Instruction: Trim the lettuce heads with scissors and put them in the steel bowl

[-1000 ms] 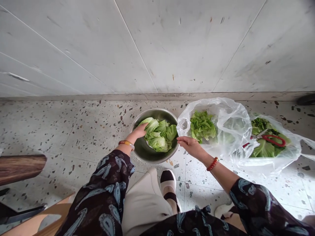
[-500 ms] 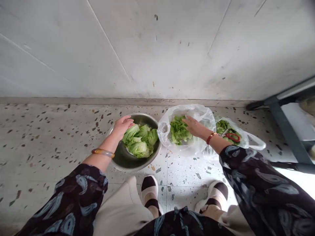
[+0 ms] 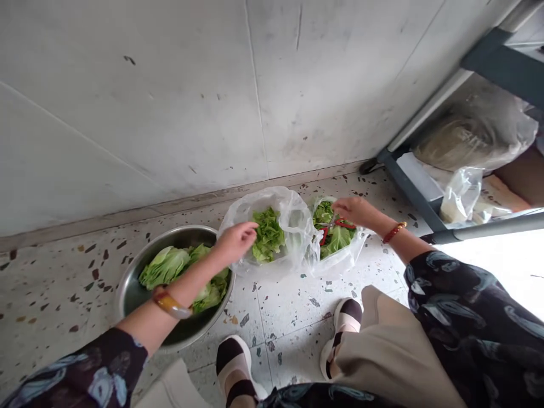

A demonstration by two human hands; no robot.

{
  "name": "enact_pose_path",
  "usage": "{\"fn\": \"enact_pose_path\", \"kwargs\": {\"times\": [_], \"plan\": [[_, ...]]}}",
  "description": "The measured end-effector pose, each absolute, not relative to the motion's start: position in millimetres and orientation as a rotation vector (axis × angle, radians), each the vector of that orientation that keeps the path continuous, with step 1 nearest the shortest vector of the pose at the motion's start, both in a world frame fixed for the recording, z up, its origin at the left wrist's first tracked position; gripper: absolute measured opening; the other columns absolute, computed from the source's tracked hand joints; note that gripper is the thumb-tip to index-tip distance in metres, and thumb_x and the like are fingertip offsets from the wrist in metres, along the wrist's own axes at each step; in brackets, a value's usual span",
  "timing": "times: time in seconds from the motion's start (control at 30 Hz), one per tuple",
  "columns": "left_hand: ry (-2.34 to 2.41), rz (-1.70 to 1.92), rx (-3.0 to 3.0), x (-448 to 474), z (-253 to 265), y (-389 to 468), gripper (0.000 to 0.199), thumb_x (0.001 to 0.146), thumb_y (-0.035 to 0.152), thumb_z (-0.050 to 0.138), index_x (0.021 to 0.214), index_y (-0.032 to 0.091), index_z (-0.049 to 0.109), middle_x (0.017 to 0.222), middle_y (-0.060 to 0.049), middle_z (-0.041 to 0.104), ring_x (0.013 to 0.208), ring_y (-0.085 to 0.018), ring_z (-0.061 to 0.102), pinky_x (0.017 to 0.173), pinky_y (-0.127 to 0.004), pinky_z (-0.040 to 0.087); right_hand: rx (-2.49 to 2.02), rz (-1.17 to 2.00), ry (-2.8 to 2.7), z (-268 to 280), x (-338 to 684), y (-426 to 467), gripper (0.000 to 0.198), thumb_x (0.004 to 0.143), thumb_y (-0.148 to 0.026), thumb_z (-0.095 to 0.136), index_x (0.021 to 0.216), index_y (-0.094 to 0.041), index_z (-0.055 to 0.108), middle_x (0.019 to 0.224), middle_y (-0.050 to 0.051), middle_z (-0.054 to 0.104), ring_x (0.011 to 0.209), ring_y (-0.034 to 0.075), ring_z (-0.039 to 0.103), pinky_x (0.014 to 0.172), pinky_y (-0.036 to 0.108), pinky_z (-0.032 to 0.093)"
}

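Note:
My left hand [image 3: 238,242] hovers at the left edge of an open clear plastic bag [image 3: 296,226], its fingers loosely bent and holding nothing I can see. Green lettuce leaves [image 3: 268,235] lie inside that bag. To the right, my right hand [image 3: 355,212] is over a second plastic bag [image 3: 346,262] with more lettuce [image 3: 338,240] in it. Red-handled scissors [image 3: 345,223] lie across this lettuce, just below my right fingers; contact is unclear. Under my left forearm stands a metal basin [image 3: 126,283] with large lettuce pieces [image 3: 165,267], partly hidden by the arm.
A grey wall [image 3: 191,113] rises behind the bags from the speckled floor [image 3: 55,277]. At the right stands a wheeled shelf cart [image 3: 414,192] holding a large plastic-wrapped bundle [image 3: 471,133] and a small clear bag [image 3: 462,195]. My shoes [image 3: 238,362] are close below the bags.
The view has swung right. My left hand has gone from the basin's rim to the lettuce bag. My right hand has left that bag and moved right, over the bag with the scissors.

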State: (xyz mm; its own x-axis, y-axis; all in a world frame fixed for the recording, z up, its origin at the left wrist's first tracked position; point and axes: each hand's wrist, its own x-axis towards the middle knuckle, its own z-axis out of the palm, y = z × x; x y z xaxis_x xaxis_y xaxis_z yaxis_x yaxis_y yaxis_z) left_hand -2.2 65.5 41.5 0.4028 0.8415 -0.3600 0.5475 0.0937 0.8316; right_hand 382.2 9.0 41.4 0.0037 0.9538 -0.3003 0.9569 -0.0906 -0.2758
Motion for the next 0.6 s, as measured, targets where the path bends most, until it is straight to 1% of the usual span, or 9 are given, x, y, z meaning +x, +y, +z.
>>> {"fn": "enact_pose_path", "kwargs": {"times": [0.07,0.1,0.17,0.2,0.27,0.33,0.4,0.5,0.6], "plan": [[1.049,0.239,1.727,44,42,45,0.029,0.087,0.030,0.069,0.114,0.027,0.079,0.107,-0.011,0.076,0.089,-0.031,0.071,0.088,-0.050,0.058,2.141,-0.716,2.012,19,389,-6,0.034,0.105,-0.022,0.046,0.113,-0.021,0.079,0.098,0.007,0.082,0.092,0.021,0.076,0.083,0.028,0.057],[0.919,0.218,1.799,67,41,33,0.031,0.088,0.028,0.067,0.117,0.028,0.079,0.115,-0.012,0.075,0.098,-0.034,0.071,0.095,-0.054,0.055,2.124,-0.724,1.981,8,390,-11,0.032,0.104,-0.019,0.047,0.110,-0.021,0.079,0.100,0.008,0.082,0.094,0.021,0.076,0.084,0.028,0.056],[0.644,0.252,1.909,114,32,10,0.035,0.090,0.023,0.062,0.121,0.029,0.077,0.126,-0.012,0.072,0.122,-0.039,0.063,0.113,-0.058,0.044,2.145,-0.701,1.921,-12,393,-16,0.031,0.100,-0.011,0.050,0.109,-0.016,0.079,0.108,0.015,0.080,0.100,0.024,0.076,0.086,0.029,0.056],[0.533,0.248,1.920,134,24,1,0.036,0.090,0.021,0.061,0.121,0.030,0.076,0.127,-0.012,0.072,0.126,-0.040,0.061,0.116,-0.057,0.041,2.165,-0.680,1.888,-21,396,-17,0.032,0.097,-0.007,0.049,0.112,-0.012,0.077,0.113,0.019,0.079,0.102,0.025,0.076,0.087,0.030,0.055],[0.451,0.174,1.959,165,5,-13,0.028,0.085,0.017,0.064,0.104,0.031,0.078,0.113,-0.013,0.073,0.120,-0.039,0.064,0.117,-0.055,0.039,2.205,-0.643,1.836,-35,404,-17,0.039,0.095,-0.001,0.046,0.122,-0.007,0.073,0.124,0.025,0.074,0.108,0.028,0.075,0.089,0.032,0.055],[0.543,0.088,2.010,178,-15,-14,0.014,0.082,0.019,0.067,0.080,0.030,0.074,0.092,-0.014,0.071,0.111,-0.038,0.066,0.118,-0.055,0.037,2.228,-0.630,1.812,-45,414,-17,0.043,0.095,-0.001,0.045,0.130,-0.006,0.069,0.129,0.026,0.071,0.112,0.029,0.073,0.092,0.034,0.054],[0.697,0.014,2.054,172,-31,-4,0.021,0.083,0.022,0.067,0.063,0.028,0.066,0.077,-0.013,0.065,0.106,-0.039,0.067,0.120,-0.058,0.032,2.236,-0.637,1.807,-53,422,-16,0.043,0.096,-0.003,0.046,0.131,-0.008,0.069,0.128,0.025,0.071,0.115,0.030,0.072,0.094,0.035,0.054],[0.953,-0.126,2.116,142,-42,24,0.032,0.084,0.023,0.065,0.053,0.025,0.058,0.064,-0.010,0.056,0.103,-0.041,0.067,0.121,-0.068,0.023,2.256,-0.657,1.818,-60,428,-13,0.036,0.099,-0.009,0.048,0.126,-0.007,0.072,0.126,0.026,0.071,0.116,0.034,0.070,0.095,0.039,0.054],[1.144,-0.310,2.164,114,-36,50,0.027,0.079,0.019,0.068,0.054,0.021,0.059,0.065,-0.008,0.059,0.102,-0.039,0.067,0.117,-0.070,0.027,2.263,-0.727,1.872,-55,431,-9,0.031,0.101,-0.016,0.050,0.114,-0.012,0.078,0.122,0.023,0.073,0.111,0.032,0.071,0.092,0.039,0.055]]}}
